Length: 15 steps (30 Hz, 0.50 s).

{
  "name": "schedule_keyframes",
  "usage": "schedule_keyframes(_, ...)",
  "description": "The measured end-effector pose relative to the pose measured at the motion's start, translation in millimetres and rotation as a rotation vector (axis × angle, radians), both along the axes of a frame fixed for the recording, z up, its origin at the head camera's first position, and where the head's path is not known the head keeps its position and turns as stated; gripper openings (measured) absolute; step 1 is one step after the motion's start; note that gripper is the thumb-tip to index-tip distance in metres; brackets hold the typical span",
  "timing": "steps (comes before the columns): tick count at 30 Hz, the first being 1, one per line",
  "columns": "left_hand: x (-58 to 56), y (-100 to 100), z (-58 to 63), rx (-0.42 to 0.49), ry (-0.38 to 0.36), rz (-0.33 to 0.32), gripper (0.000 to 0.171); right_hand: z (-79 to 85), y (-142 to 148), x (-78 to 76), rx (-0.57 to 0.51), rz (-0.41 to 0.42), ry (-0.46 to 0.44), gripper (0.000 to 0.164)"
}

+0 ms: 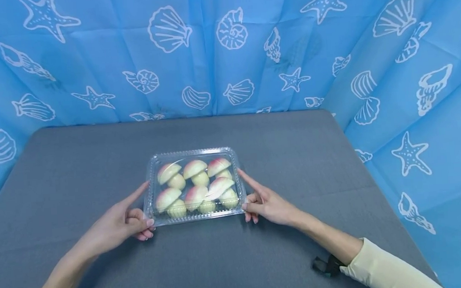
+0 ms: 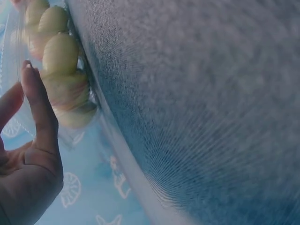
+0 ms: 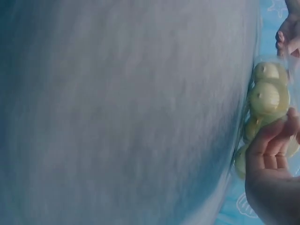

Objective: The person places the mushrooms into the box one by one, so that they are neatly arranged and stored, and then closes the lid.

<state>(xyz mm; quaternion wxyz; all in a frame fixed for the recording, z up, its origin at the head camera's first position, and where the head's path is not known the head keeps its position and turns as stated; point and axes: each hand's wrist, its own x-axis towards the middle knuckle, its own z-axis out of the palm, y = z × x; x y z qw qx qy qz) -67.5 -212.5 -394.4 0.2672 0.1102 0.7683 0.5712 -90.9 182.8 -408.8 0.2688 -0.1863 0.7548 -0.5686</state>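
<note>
A clear plastic clamshell container (image 1: 195, 218) sits on the grey table with its lid down. Inside are several mushroom-shaped pieces (image 1: 194, 168), pale yellow with pink-tinged caps, in two rows. My left hand (image 1: 116, 223) grips the container's near left corner, thumb at the front edge and index finger stretched along the side. On the opposite side my right hand (image 1: 271, 206) holds the near right corner, its index finger reaching up the right edge. The right wrist view shows the pale pieces (image 3: 266, 97) through the plastic beside my right hand's fingers.
The grey cloth-covered table (image 1: 230, 263) spreads out around the container. Behind it and to the right hangs a blue curtain (image 1: 210, 66) printed with white shells and starfish. A dark strap (image 1: 327, 266) shows by the right forearm, below a pale sleeve (image 1: 380, 262).
</note>
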Motion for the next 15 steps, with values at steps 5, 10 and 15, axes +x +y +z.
schedule_keyframes(5,-2.9,-1.6,5.8,-0.25,0.192,-0.008,0.096,1.9,6.6,-4.7,0.105,0.026,0.157,0.088)
schedule_keyframes(10,-7.1,-5.9,12.3,-0.377,0.32,-0.022,0.09,5.2,12.0,-9.5,0.182,0.059,0.25,0.085)
schedule_keyframes(15,-10.5,-13.6,17.0,-0.405,0.389,-0.047,0.083,8.8,15.4,-14.5,0.226,0.066,0.295,0.081)
